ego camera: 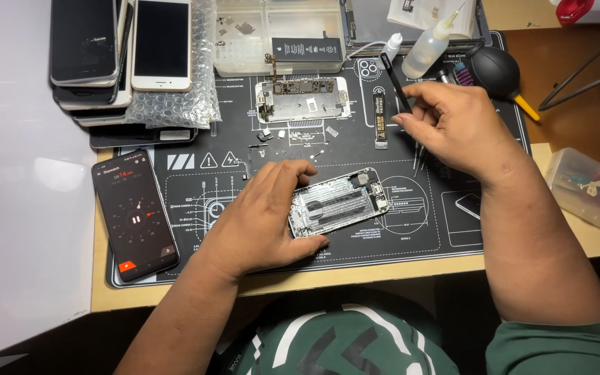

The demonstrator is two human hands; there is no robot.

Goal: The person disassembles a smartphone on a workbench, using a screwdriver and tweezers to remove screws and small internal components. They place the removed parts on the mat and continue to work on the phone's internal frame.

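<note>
Green striped shirt (328,344) sits at the bottom edge, closest to the lens, both forearms reaching up from it onto the mat.

Left hand (262,219): fingers curled over the left end of the opened phone chassis (338,203), thumb under its lower left corner, fingertips on its top edge. Clamped on it, not spread. Chassis lies flat, tilted slightly, centre of the black repair mat (411,229), inner plate and small parts facing up.

Right hand (453,125): above and right of the chassis, not touching it. Thumb and forefinger pinched on a thin black tool (394,76) that runs up-left from the fingertips. Metal tweezer tips (419,158) poke out below the palm; can't tell how they're held.

Outward on the mat: display assembly (303,99) face-down above the chassis, with loose screws and small parts between the two. Black battery (307,48) rests on a clear parts tray (244,35). Squeeze bottle (428,45) and black rubber blower (494,69) top right. Phone showing a stopwatch screen (135,215) lies on the mat's left edge. Stack of phones (123,55) on bubble wrap top left. Clear plastic box (588,189) off the mat, right.
</note>
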